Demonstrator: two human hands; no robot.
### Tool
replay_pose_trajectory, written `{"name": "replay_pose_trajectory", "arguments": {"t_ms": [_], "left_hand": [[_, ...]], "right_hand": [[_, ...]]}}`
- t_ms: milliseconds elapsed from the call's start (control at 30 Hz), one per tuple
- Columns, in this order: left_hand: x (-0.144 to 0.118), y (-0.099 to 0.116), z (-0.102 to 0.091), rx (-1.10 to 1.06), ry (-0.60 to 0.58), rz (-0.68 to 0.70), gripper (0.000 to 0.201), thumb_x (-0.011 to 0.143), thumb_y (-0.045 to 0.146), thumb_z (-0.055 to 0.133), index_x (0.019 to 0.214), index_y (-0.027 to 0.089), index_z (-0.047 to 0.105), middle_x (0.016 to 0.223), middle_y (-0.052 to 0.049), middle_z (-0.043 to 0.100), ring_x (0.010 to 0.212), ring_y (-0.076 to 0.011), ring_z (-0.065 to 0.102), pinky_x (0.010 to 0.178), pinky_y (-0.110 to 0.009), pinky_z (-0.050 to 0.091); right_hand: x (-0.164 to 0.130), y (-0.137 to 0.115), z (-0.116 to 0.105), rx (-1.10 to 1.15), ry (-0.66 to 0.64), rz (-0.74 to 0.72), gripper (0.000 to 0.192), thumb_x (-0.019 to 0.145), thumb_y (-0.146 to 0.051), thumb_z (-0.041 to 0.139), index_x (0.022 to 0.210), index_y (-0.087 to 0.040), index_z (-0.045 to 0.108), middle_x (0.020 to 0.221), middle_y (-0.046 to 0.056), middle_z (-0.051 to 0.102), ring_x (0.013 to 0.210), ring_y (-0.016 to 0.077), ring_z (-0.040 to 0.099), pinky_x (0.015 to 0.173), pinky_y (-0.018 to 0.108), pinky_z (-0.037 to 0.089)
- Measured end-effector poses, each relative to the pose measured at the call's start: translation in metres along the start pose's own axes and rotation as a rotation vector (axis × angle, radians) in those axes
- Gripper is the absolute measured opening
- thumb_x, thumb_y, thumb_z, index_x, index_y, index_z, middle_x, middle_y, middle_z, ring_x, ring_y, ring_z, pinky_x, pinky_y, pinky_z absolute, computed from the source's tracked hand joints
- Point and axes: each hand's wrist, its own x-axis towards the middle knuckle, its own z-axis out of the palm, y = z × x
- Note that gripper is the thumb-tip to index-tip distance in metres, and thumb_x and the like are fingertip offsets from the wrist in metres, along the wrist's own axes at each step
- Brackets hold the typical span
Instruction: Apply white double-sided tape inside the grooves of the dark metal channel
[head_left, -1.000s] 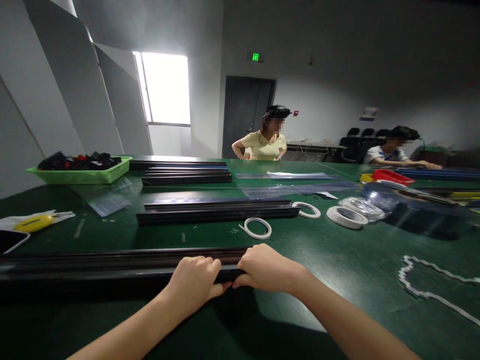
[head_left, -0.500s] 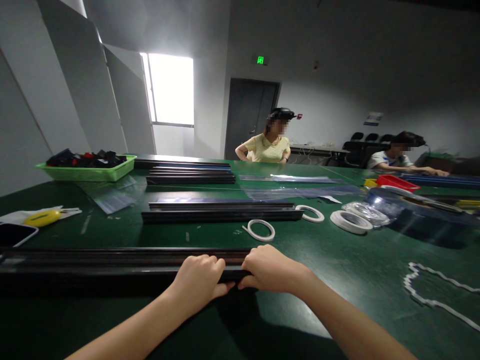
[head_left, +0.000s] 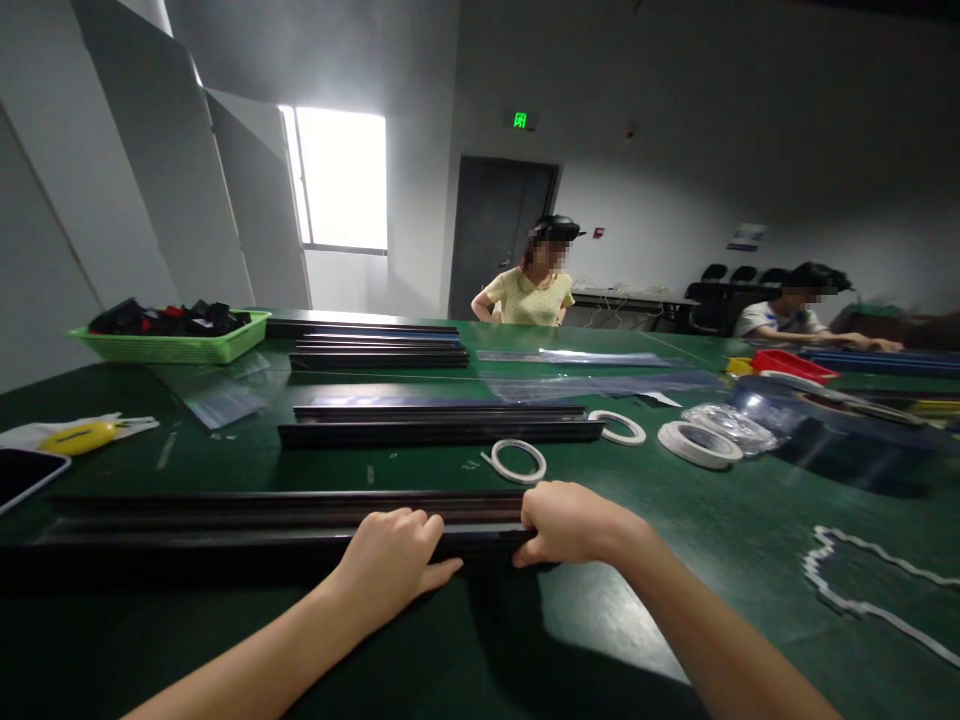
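Note:
A long black rail (head_left: 225, 520) lies across the green table (head_left: 675, 540) just in front of me, running off to the left. My left hand (head_left: 390, 565) rests curled over its near edge, thumb stretched along the table. My right hand (head_left: 574, 522) grips the rail's right end, fingers wrapped over the top. A loose ring of white tape (head_left: 517, 459) lies just beyond my right hand.
More black rails (head_left: 435, 425) lie farther back, with clear plastic sleeves (head_left: 592, 382). White tape rolls (head_left: 697, 442) sit at right, a white strip (head_left: 862, 590) curls at the near right. A green basket (head_left: 176, 335), yellow tool (head_left: 71, 438) and dark tablet (head_left: 19, 475) are left. Two people sit opposite.
The rail has slid to the right along the table, and my right hand has moved right with its end. My left hand has stayed about where it was.

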Motion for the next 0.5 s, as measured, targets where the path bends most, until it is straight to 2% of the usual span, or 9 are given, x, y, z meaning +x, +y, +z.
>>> {"name": "replay_pose_trajectory", "arguments": {"t_ms": [133, 233, 367, 500], "left_hand": [[0.000, 0.000, 0.001, -0.005, 0.000, 0.007, 0.034, 0.087, 0.048, 0.044, 0.081, 0.018, 0.058, 0.079, -0.006, 0.068, 0.076, -0.0236, 0.064, 0.065, -0.033, 0.049], [0.000, -0.001, 0.000, -0.015, -0.004, 0.004, 0.033, 0.087, 0.048, 0.045, 0.081, 0.018, 0.058, 0.079, -0.006, 0.068, 0.075, -0.0228, 0.064, 0.065, -0.032, 0.048], [-0.001, -0.001, 0.000, -0.029, -0.007, 0.012, 0.026, 0.085, 0.043, 0.050, 0.083, 0.018, 0.057, 0.080, -0.005, 0.068, 0.076, -0.0228, 0.064, 0.065, -0.032, 0.048], [-0.001, -0.001, 0.001, -0.032, -0.004, 0.013, 0.025, 0.084, 0.043, 0.051, 0.083, 0.019, 0.057, 0.081, -0.005, 0.067, 0.077, -0.0232, 0.064, 0.066, -0.032, 0.048]], "right_hand": [[0.002, -0.002, 0.003, 0.019, 0.016, -0.061, 0.041, 0.066, -0.054, 0.063, 0.073, -0.015, 0.072, 0.068, 0.007, 0.068, 0.057, 0.0172, 0.059, 0.046, 0.023, 0.032], [0.006, -0.012, 0.008, 0.016, 0.111, -0.158, 0.040, 0.071, -0.053, 0.059, 0.071, -0.015, 0.071, 0.066, 0.007, 0.068, 0.057, 0.0174, 0.059, 0.047, 0.024, 0.032], [0.011, -0.029, 0.017, 0.044, 0.251, -0.289, 0.034, 0.082, -0.044, 0.050, 0.078, -0.017, 0.071, 0.076, 0.007, 0.070, 0.070, 0.0194, 0.064, 0.059, 0.024, 0.039], [0.012, -0.035, 0.019, 0.026, 0.265, -0.317, 0.031, 0.084, -0.040, 0.049, 0.078, -0.018, 0.070, 0.080, 0.007, 0.071, 0.074, 0.0208, 0.065, 0.062, 0.025, 0.040]]}}
